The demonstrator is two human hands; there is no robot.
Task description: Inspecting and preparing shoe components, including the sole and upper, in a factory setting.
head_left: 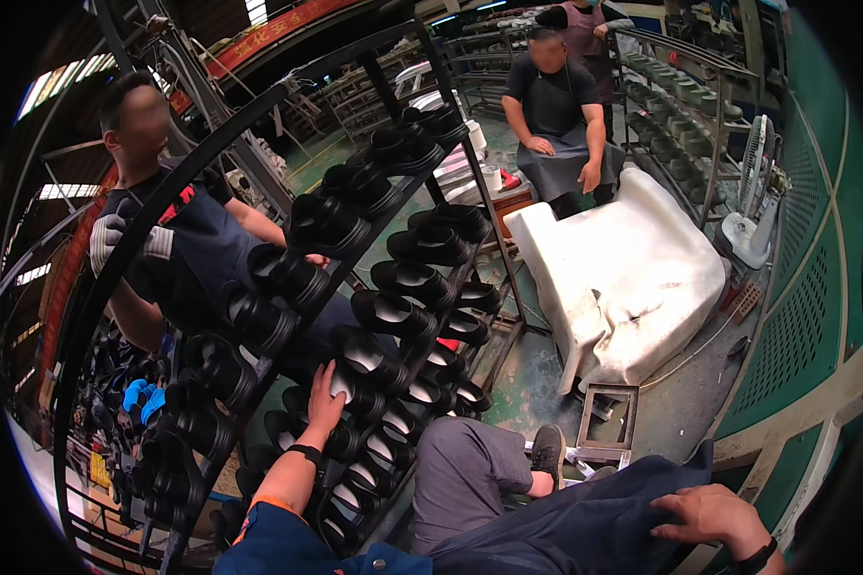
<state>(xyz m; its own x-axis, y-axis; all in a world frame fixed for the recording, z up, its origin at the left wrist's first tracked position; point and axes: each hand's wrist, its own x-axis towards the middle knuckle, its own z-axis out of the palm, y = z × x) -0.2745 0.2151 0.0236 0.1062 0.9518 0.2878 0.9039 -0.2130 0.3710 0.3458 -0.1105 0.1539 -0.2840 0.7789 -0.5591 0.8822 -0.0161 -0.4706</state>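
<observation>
— What are your left fingers doing?

— Your left hand [324, 401] is reaching up to the rack [259, 125]. The fingers are lying loosely together, tips touching a black shoe [355, 388] on the middle tier. Whether they are gripping it, you cannot tell; the thumb is hidden. A dark band is sitting on that wrist.

— And the right?

— Your right hand [708, 517] is resting flat on the dark apron [585, 522] over your lap, fingers slightly spread, holding nothing.

— Where is that shoe sitting?

— On a slanted rack tier, low in a row of black shoes [408, 280] with pale insides, all lying side by side with openings facing you. Another row is filling the tier above, and more are filling the tier to the left.

— What is lying beyond the rack?

— A person in a dark apron [177, 244] is sitting behind it, at your left. A white cushion [642, 268] is lying on the floor to your right, with a metal stool [604, 422] just before it. Another seated person [556, 115] is farther back, beside shelves holding grey moulds [676, 105]. A white fan [753, 192] is standing by the green wall.
</observation>
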